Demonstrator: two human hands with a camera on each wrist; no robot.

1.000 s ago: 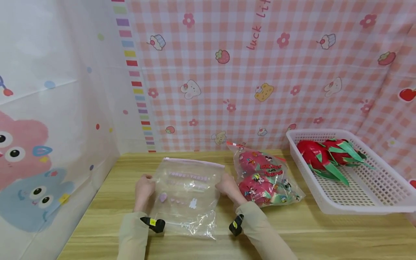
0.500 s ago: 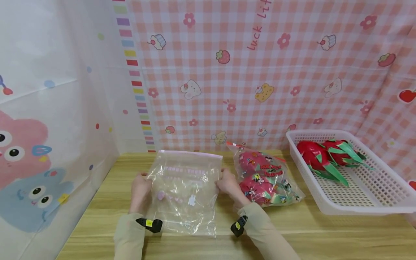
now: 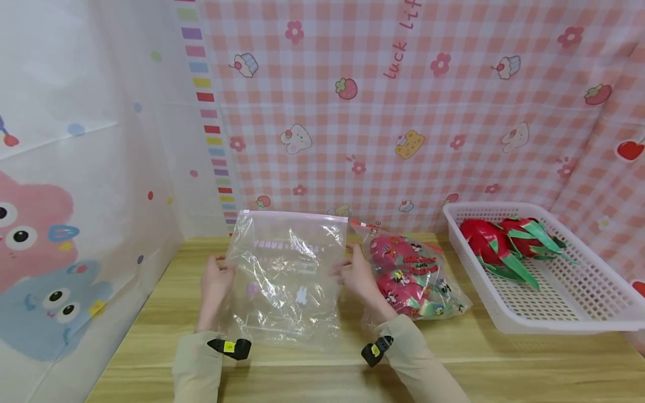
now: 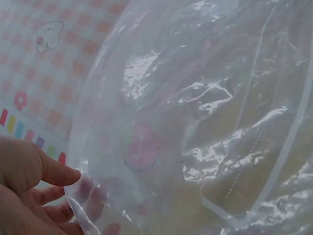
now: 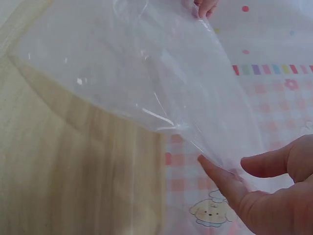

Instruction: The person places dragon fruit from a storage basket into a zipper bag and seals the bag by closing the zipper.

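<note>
A clear zip bag (image 3: pixel 287 263) with a pale pink zip strip along its top and small pink and white prints stands raised, flat, between the two hands. My left hand (image 3: pixel 216 285) pinches its left edge; in the left wrist view the thumb (image 4: pixel 61 172) lies on the near side of the film, fingers behind. The right hand (image 3: pixel 360 277) has the right edge between thumb (image 5: pixel 266 164) and forefinger, as the right wrist view shows. Nothing shows inside this bag. Right beside it lies a second zip bag (image 3: pixel 420 260) with a red zip, holding red dragon fruits.
A white perforated basket (image 3: pixel 584 324) stands at the right, with two red dragon fruits (image 3: pixel 486 240) with green leaves in its far left part. Patterned cloth (image 3: pixel 322 112) rises behind the wooden table (image 3: pixel 282 375) and at its left side.
Both hands have lifted the clear bag, so its zip strip is higher and it stands more upright. The left hand has shifted a little left and up. The filled bag and basket stay put.
</note>
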